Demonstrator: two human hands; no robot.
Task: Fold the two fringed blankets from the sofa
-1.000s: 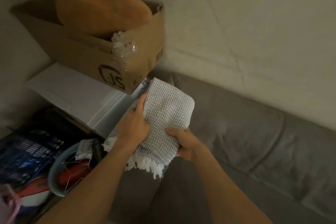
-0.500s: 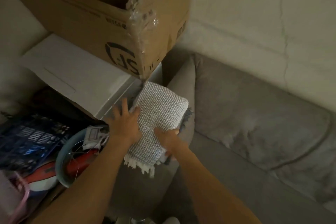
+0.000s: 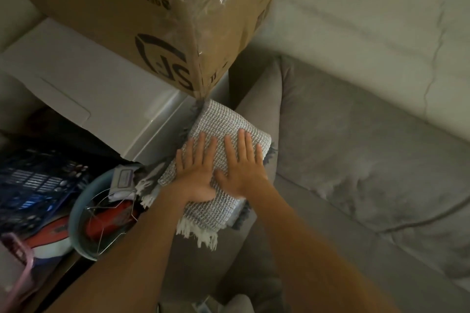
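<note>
While I watch through the head camera, I log the following

1. Blanket (image 3: 229,122): pale waffle weave, folded into a thick pad, lying on the sofa arm (image 3: 263,99); its white fringe (image 3: 201,234) hangs off the near edge.
2. Grey blanket (image 3: 243,215): only dark fringe shows, poking out from under the pale one at its right and far-left edges; I cannot tell how it is folded.
3. Left hand (image 3: 197,173): palm down on the pale blanket, fingers straight and slightly apart, pressing flat.
4. Right hand (image 3: 241,168): just beside the left, palm down on the same blanket, fingers straight and slightly apart; it grips nothing.
5. Seat (image 3: 356,160): grey cushion, right of the arm.
6. Box (image 3: 127,7): brown cardboard with taped corner, standing on a white unit (image 3: 89,79); its lower corner hangs just above the blanket's far end.
7. Bowl (image 3: 76,213): blue-grey, left of the arm, holding red items and bent wire.
8. Crate (image 3: 33,183): dark blue, left of the bowl
</note>
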